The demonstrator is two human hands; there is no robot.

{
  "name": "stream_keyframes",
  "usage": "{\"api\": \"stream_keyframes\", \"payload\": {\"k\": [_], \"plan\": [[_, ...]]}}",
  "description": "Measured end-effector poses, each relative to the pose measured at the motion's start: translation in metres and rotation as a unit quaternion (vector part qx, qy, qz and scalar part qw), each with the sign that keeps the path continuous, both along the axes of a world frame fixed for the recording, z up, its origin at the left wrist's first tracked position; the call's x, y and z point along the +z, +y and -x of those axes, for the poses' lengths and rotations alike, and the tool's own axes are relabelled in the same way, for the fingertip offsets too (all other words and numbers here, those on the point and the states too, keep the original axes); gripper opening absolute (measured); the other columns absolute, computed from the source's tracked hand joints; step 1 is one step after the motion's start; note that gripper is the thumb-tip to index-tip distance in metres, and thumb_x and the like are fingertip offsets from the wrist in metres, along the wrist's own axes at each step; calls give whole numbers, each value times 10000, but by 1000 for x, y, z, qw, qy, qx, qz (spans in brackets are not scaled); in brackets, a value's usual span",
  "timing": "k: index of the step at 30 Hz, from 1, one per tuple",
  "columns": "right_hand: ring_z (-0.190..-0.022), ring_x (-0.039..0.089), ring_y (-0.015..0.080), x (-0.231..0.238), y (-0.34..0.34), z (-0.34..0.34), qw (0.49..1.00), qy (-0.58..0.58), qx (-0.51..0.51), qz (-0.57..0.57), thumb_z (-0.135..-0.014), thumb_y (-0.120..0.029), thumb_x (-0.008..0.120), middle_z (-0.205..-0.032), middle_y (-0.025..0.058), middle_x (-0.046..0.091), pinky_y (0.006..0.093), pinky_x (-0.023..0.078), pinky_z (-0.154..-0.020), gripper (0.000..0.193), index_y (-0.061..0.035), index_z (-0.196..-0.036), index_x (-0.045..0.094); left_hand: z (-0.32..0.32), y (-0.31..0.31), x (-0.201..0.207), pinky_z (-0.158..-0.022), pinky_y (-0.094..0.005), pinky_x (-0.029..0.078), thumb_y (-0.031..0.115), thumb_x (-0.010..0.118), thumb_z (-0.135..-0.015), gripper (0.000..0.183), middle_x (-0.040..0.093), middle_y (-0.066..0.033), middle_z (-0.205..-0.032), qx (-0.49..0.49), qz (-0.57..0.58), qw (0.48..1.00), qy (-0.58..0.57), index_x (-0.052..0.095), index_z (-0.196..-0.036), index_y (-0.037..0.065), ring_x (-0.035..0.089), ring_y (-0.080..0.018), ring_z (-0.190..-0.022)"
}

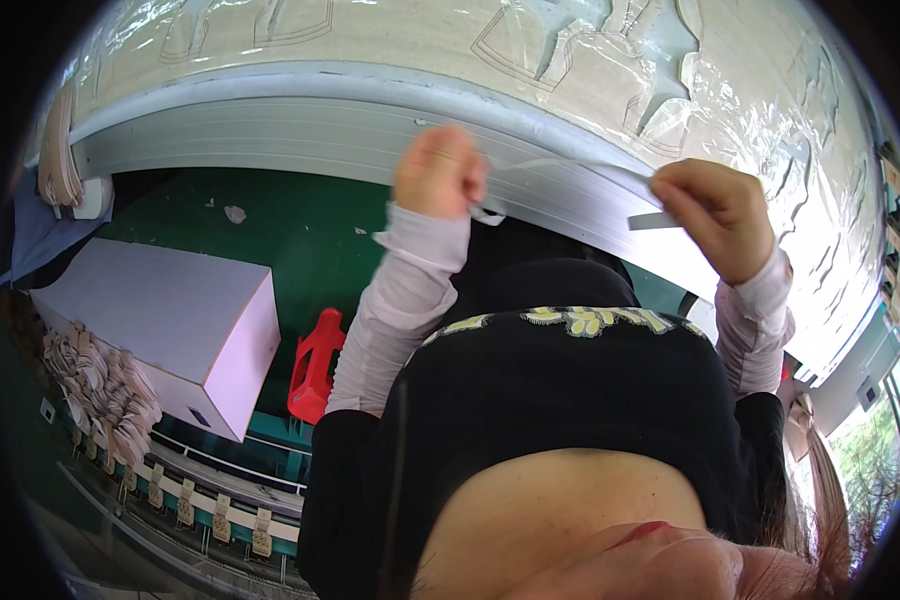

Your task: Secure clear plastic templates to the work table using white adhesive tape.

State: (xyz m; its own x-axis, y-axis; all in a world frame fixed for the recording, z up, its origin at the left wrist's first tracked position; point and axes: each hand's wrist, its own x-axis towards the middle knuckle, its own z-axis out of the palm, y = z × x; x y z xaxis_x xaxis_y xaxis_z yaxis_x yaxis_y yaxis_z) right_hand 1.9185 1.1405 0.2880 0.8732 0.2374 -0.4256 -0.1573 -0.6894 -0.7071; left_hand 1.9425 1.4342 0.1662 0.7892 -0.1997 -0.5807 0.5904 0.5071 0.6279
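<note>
A thin white strip (570, 163) stretches between my two hands, above the pale front edge of the work table. My left hand (438, 172) is closed on one end of it, and a short loop of the strip curls out below that fist. At the other end, my right hand (715, 212) pinches the strip between thumb and fingers. A short grey-white flat tail (653, 221) sticks out to the left from under the right fingers. The left hand is a little blurred.
Clear plastic film covers cream sheets with cut-out shapes (570, 40) on the table (270, 85). At left stand a large white box (170, 300), a bundle of pale fabric pieces (100, 390) and a red stool (317, 365). A machine rail with clips (220, 515) runs along the lower left.
</note>
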Motion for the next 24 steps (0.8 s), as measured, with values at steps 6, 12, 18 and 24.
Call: {"api": "stream_keyframes", "payload": {"k": [6, 12, 18, 24], "plan": [[-668, 620, 103, 20, -16, -34, 995, 54, -27, 80, -940, -140, 692, -741, 62, 673, 256, 499, -629, 143, -10, -992, 722, -15, 18, 22, -552, -279, 417, 181, 658, -985, 180, 520, -14, -810, -131, -193, 960, -158, 592, -881, 51, 511, -132, -723], [-635, 555, 125, -4, -22, -68, 986, -13, 167, 15, -955, -193, 696, -715, 42, 620, 279, 447, -585, 198, 4, -956, 681, -4, -26, -9, -599, -325, 449, 148, 705, -920, 162, 496, -51, -790, -188, -398, 753, -488, 592, -855, 53, 526, -202, -697], [-602, 555, 145, -29, -22, -107, 962, 49, 266, -15, -941, -265, 721, -676, 48, 612, 277, 442, -575, 264, -12, -886, 669, 9, -48, -21, -560, -263, 413, 50, 592, -978, 44, 507, -14, -752, -126, -385, 812, -420, 598, -1021, 43, 479, -118, -628], [-576, 459, 34, -63, -38, -137, 930, 257, 223, -138, -949, -271, 729, -655, -44, 540, 215, 355, -503, 270, -13, -895, 667, 16, -38, -16, -505, -223, 363, 15, 508, -987, 137, 498, 18, -688, -137, -257, 921, -259, 562, -1112, 30, 409, -44, -543]]}}
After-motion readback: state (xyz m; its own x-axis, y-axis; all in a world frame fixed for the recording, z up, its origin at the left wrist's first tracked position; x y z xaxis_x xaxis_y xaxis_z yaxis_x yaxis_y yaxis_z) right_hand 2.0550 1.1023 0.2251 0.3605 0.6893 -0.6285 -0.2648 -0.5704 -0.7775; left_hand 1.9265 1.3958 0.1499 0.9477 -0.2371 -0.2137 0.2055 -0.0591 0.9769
